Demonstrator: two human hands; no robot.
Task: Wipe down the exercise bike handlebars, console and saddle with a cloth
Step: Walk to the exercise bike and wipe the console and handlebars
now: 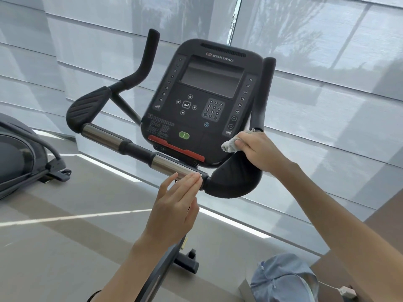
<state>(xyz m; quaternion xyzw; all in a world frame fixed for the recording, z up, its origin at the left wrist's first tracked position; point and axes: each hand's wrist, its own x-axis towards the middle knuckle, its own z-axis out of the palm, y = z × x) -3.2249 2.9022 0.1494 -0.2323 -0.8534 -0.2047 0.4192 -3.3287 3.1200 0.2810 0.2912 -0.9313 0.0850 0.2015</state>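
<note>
My left hand [174, 201] is up with fingers [185, 186] straight and together, thumb spread, fingertips [195, 176] touching the right end of the shiny chrome handlebar tube [168, 165]. My right hand [259, 150], further forward, curls its fingers round a crumpled grey-white cloth [230, 146]. Left forearm [130, 264] and right forearm [338, 214] are bare, the right stretched out longer.

The console [202, 101] stands behind the handlebar crossbar [135, 149], which runs from the left elbow pad [87, 107] to the right elbow pad [235, 179]. One upright grip [150, 51] rises left of the console, another [263, 90] just to its right. The right hand [259, 151] holds the cloth [231, 144] at the foot of that right grip, above the right pad. The left hand [174, 203] lies before the crossbar, fingertips on it. Window blinds [327, 62] hang behind everything, and a neighbouring machine [19, 153] sits far left.
</note>
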